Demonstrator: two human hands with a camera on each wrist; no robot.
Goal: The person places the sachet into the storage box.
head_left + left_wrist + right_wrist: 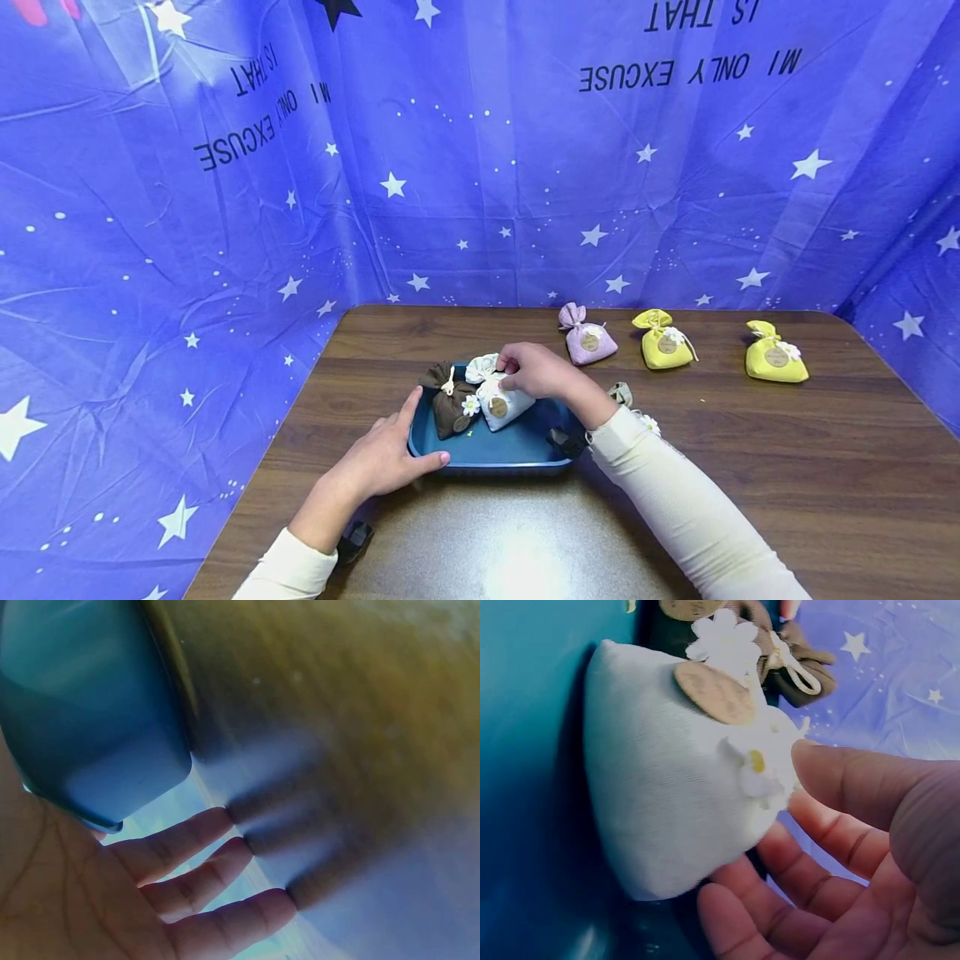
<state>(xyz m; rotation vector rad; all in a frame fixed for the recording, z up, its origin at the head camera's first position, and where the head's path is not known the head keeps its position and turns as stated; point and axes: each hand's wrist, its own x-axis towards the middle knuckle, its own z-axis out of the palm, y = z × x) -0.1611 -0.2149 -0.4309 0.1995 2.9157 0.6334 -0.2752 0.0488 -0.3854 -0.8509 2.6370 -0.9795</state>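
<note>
A white drawstring sachet (504, 405) with a round tag and a daisy lies tilted in a dark teal tray (495, 463). My right hand (538, 371) holds its gathered neck; in the right wrist view the thumb (847, 780) is by the white sachet's (667, 772) flower, and the fingers curl behind it. Against the white one leans a brown sachet (452, 410), inside the tray at the left. My left hand (390, 454) rests on the tray's left front corner, thumb and forefinger spread. Its other fingers extend straight beside the tray wall (127, 765) in the left wrist view.
Along the back of the wooden table (750, 467) sit a pink sachet (589, 340), a yellow sachet (666, 348) and another yellow sachet (777, 360). A greenish sachet (621, 393) is partly hidden behind the right forearm. A blue star-patterned curtain (525, 208) hangs behind.
</note>
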